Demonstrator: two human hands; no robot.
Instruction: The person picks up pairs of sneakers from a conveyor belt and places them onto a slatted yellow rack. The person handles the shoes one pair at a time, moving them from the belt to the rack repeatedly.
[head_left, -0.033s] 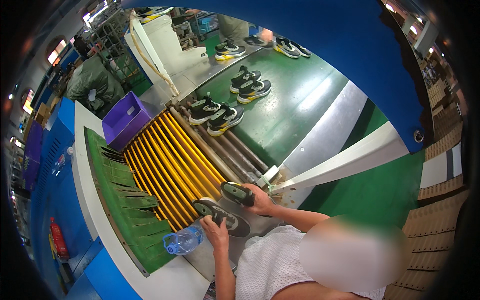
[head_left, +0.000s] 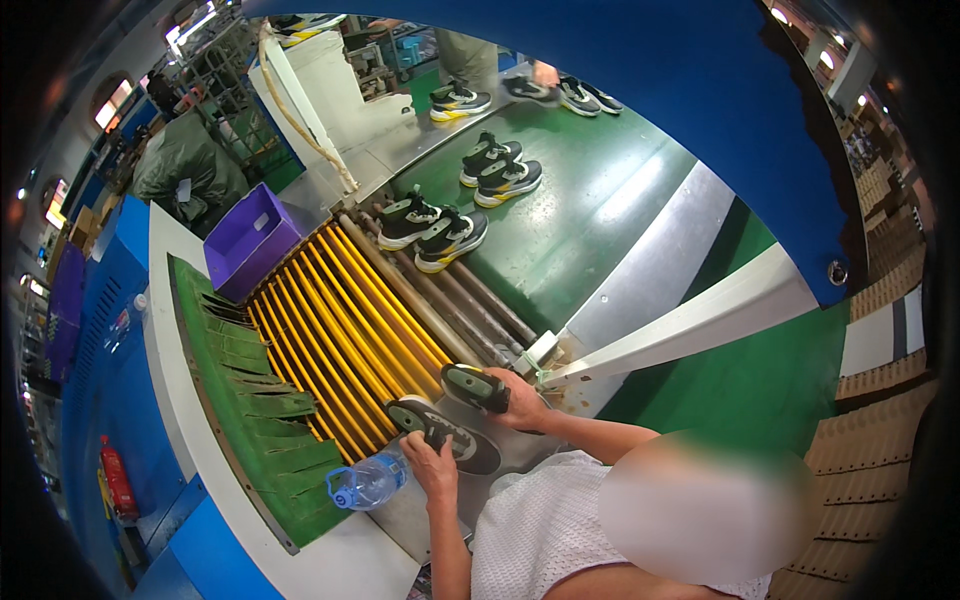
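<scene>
At the near end of the rollers, my left hand (head_left: 430,465) grips a dark sneaker (head_left: 470,448) with a pale sole edge, fingers bent over its opening. Beside it, to the right, my right hand (head_left: 522,402) is closed around the heel part of a second dark sneaker (head_left: 472,387). An oval greenish piece shows on this one; the hand covers much of the rest. A clear plastic bottle (head_left: 372,482) with a blue cap and handle lies just left of my left hand.
Yellow rollers (head_left: 335,320) lead from a green slitted curtain (head_left: 240,400). Black-and-yellow sneakers (head_left: 450,240) stand at the rollers' far end, and another pair (head_left: 508,180) on the green belt (head_left: 590,215). A purple bin (head_left: 255,240) sits left. A white post (head_left: 690,320) slants at right.
At the far end, another person's hand and the dark shoe by it have shifted slightly right and nearer. My hands and both held sneakers look the same.
</scene>
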